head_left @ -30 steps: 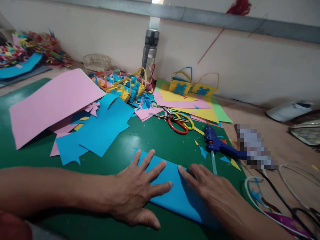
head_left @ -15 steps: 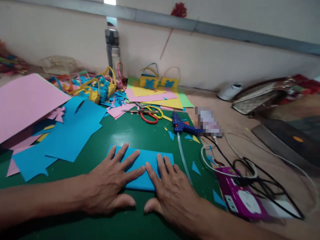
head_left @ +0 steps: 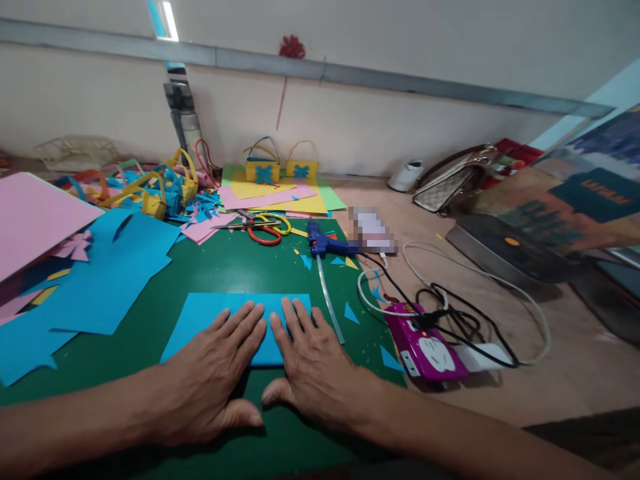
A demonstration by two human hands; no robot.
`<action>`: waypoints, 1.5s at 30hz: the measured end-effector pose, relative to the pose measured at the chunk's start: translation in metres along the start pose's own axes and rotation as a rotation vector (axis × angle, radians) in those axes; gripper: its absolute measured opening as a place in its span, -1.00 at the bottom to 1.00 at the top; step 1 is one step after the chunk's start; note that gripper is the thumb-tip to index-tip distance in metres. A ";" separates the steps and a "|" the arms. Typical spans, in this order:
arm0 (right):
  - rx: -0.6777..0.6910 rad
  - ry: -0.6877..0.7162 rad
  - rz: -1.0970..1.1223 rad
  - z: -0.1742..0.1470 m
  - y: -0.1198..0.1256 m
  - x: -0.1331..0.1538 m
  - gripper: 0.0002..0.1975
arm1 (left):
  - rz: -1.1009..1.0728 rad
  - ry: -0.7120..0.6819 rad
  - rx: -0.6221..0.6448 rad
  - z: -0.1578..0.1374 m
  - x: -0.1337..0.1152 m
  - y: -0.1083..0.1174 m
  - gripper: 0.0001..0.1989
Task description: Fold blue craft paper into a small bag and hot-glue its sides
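Since the pink sheet [head_left: 45, 223] lies loosely over other pieces at the far left, a bump could send it sliding. Beside it the blue sheets [head_left: 117, 280] spread close above the left forearm, which might drag or crumple them if it swung outward.

The left hand [head_left: 213, 377] presses down with its fingers straight and close together, gripping nothing. Under it, and under the right hand too, the blue paper [head_left: 193, 327] lies flat on the green board [head_left: 215, 263]; its near edge looks folded. Uneven pressure, or the two hands pushing apart, would likely skew the layers and leave a crooked crease.

Beyond the paper, the scissors [head_left: 267, 230] lie with blades toward the left, a risk to any hand reaching across carelessly. The right hand [head_left: 317, 360] is laid flat, its fingers slightly spread and holding nothing. Just right of it runs the glue stick [head_left: 327, 297] from the glue gun [head_left: 320, 243]; an outward sweep could knock both, and whether the gun is hot cannot be told. Loose scraps [head_left: 351, 313] might slip beneath the paper. Farthest right, tangled cords [head_left: 480, 323] by the purple socket [head_left: 425, 353] on the tabletop [head_left: 530, 383] could snag the right arm.
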State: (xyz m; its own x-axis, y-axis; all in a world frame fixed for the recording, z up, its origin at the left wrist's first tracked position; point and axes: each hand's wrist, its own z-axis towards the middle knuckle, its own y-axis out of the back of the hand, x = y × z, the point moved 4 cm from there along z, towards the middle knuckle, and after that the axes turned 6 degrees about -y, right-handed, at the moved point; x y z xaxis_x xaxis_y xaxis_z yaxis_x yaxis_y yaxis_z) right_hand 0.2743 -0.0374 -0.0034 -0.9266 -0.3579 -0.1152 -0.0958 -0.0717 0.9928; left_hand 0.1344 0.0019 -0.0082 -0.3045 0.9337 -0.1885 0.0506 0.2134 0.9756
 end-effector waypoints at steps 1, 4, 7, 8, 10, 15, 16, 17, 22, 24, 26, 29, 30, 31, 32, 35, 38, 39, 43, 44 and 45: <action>0.007 -0.004 0.006 -0.001 0.000 -0.002 -0.03 | 0.008 -0.009 -0.006 -0.001 -0.001 -0.001 -0.07; 0.031 -0.028 0.018 -0.002 0.000 -0.013 -0.03 | 0.017 -0.020 -0.020 -0.003 -0.002 -0.002 -0.09; 0.046 -0.065 0.014 -0.002 0.000 -0.029 -0.09 | 0.024 -0.024 -0.022 -0.004 -0.003 -0.003 -0.08; 0.040 -0.070 0.009 -0.002 0.001 -0.034 -0.13 | 0.025 -0.025 -0.018 -0.004 -0.004 -0.003 -0.07; 0.021 -0.066 0.002 -0.005 0.003 -0.040 -0.20 | 0.023 -0.029 -0.009 -0.004 -0.004 -0.005 -0.04; -0.089 -0.010 0.014 -0.018 0.009 -0.018 -0.24 | 0.019 -0.030 -0.013 -0.002 -0.005 -0.005 0.04; -0.115 0.022 0.026 -0.021 0.009 -0.008 -0.21 | 0.020 -0.029 -0.016 -0.001 -0.006 -0.005 0.05; -0.141 0.045 0.035 -0.025 0.009 0.001 -0.20 | 0.023 -0.027 -0.019 -0.001 -0.006 -0.005 0.05; -0.171 0.035 0.039 -0.038 0.004 0.019 -0.16 | 0.026 -0.027 -0.042 -0.003 -0.007 -0.005 0.04; -0.133 0.017 0.031 -0.043 0.002 0.013 -0.18 | 0.014 -0.035 -0.057 -0.004 -0.007 -0.005 0.01; -0.108 0.002 0.016 -0.050 0.002 0.005 -0.23 | -0.005 -0.060 -0.067 -0.004 -0.007 -0.003 -0.04; -0.096 -0.029 -0.005 -0.060 0.004 -0.004 -0.29 | -0.036 -0.101 -0.057 -0.004 -0.009 0.000 -0.13; -0.088 -0.040 -0.009 -0.062 0.004 -0.005 -0.30 | -0.045 -0.109 -0.048 -0.003 -0.009 0.001 -0.14; -0.081 -0.052 -0.010 -0.064 0.005 -0.006 -0.32 | -0.052 -0.111 -0.038 -0.003 -0.010 0.003 -0.15; -0.076 -0.063 -0.009 -0.065 0.006 -0.005 -0.34 | -0.059 -0.109 -0.028 -0.003 -0.010 0.004 -0.16; -0.063 -0.091 0.010 -0.064 0.008 -0.004 -0.41 | -0.068 -0.096 -0.003 -0.002 -0.013 0.006 -0.16; -0.068 -0.063 0.054 -0.061 0.010 -0.002 -0.46 | -0.069 -0.090 -0.001 -0.001 -0.015 0.007 -0.17; -0.071 -0.048 0.068 -0.060 0.011 -0.002 -0.47 | -0.068 -0.090 -0.004 0.000 -0.016 0.007 -0.17; -0.065 -0.048 0.097 -0.061 0.012 -0.004 -0.49 | -0.059 -0.103 -0.027 -0.002 -0.015 0.006 -0.17; -0.062 -0.053 0.099 -0.061 0.012 -0.004 -0.50 | -0.056 -0.111 -0.039 -0.004 -0.014 0.005 -0.17; -0.062 -0.055 0.099 -0.061 0.012 -0.004 -0.50 | -0.051 -0.118 -0.052 -0.005 -0.012 0.004 -0.17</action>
State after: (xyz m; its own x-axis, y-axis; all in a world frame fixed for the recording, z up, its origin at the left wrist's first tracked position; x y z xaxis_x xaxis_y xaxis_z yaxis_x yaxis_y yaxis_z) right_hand 0.2996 -0.0938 0.0075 -0.9492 -0.3143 -0.0130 0.0182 -0.0962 0.9952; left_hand 0.1333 -0.0104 -0.0013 -0.1909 0.9499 -0.2473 -0.0122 0.2496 0.9683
